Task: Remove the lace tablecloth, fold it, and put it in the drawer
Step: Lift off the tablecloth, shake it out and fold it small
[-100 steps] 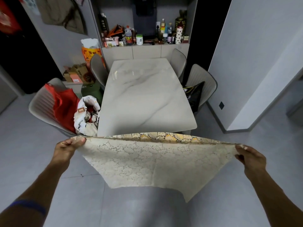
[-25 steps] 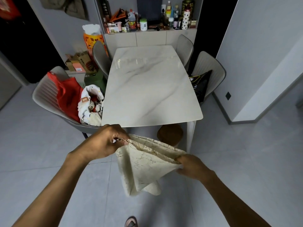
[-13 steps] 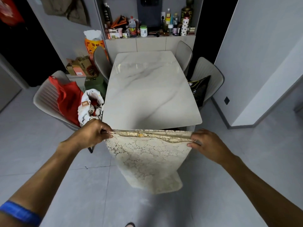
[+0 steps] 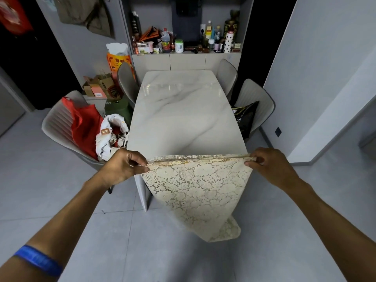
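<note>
Between both hands' fingers [image 4: 140, 167], folded lace tablecloth [image 4: 198, 188], top edge pinched

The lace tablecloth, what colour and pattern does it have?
The lace tablecloth is cream, with an openwork leaf and flower pattern and a golden top edge, seen in the head view.

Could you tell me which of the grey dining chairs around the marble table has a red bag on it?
The near grey chair on the left holds the red bag; the near right chair holds a black bag.
</note>
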Demonstrator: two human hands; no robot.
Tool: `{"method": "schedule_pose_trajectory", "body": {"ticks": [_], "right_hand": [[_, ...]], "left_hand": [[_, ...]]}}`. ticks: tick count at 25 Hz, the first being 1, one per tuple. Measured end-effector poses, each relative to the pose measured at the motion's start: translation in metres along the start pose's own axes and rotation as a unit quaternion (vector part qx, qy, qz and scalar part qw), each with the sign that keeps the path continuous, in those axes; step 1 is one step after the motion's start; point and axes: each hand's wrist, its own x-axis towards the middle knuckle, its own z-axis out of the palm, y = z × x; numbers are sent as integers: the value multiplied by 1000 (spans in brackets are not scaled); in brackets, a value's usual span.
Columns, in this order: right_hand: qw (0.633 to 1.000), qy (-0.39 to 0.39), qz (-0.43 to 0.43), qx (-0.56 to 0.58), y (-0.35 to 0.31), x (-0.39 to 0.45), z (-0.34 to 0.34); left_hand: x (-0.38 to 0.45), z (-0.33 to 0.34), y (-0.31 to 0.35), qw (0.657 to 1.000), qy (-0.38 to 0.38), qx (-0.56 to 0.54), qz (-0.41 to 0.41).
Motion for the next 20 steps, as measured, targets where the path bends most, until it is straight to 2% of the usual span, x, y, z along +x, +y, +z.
{"method": "schedule_pose_trajectory", "body": {"ticks": [4,6,7,9,10,11,12,13,15,16,18,20], "right_hand": [[986,47,45,152,-8,0,-4],[974,51,45,216,-14,0,-7],[973,43,38,225,-17,0,-9],[977,10,15,211,-31,-1,-6],[980,-10,3,198,-40,-2,-2],[982,-25,-16,186,-50,-3,3],[982,-37,-41,179,-61,-3,9],[981,-43,-63,177,-70,-3,15],[977,-28,-77,194,-81,-3,21],[972,-5,-64,224,-82,-4,22],[942,26,-6,333,-75,-13,23],[930,-26,61,361,-54,-35,34]], "left_hand": [[-1,14,-3,976,119,-167,-66],[4,16,4,963,154,-206,-83],[7,14,9,973,128,-171,-93],[15,13,26,995,13,61,-77],[20,17,40,983,-31,179,-33],[26,26,55,968,-53,246,26],[32,37,73,963,-72,251,72],[38,51,91,968,-104,208,95],[45,83,114,977,-182,66,88],[47,95,119,977,-195,28,81],[51,107,121,982,-174,-10,76],[53,110,122,985,-157,-22,70]]}}
